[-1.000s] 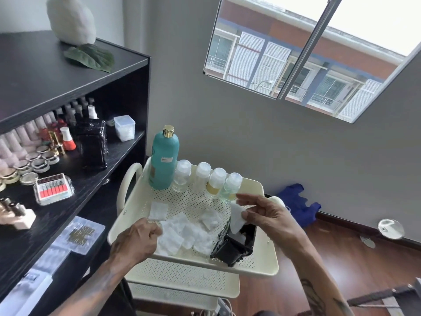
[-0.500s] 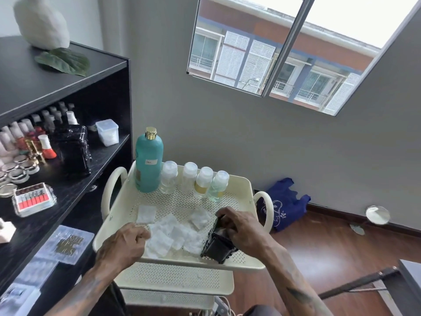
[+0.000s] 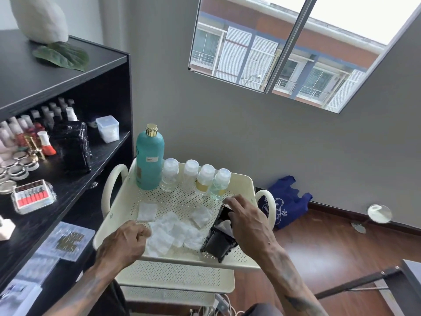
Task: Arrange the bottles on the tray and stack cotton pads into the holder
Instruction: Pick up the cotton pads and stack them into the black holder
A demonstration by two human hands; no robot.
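Note:
A cream perforated tray tops a small cart. Along its far side stand a tall teal bottle with a gold cap and several small clear bottles. White cotton pads lie scattered over the tray's near half. A black holder sits tilted at the near right, with white pads showing in its top. My right hand covers the holder's top, fingers pressing a pad in. My left hand rests on the near left rim, fingers pinching the edge of a pad.
A black shelf unit stands left of the cart, full of nail polish bottles, jars and a black case. A blue bag and a round mirror lie on the wooden floor at right. A lower cart shelf shows beneath.
My right hand came down from holding a pad above the holder and now presses it into the holder's top. My left hand stays at the pads on the near left.

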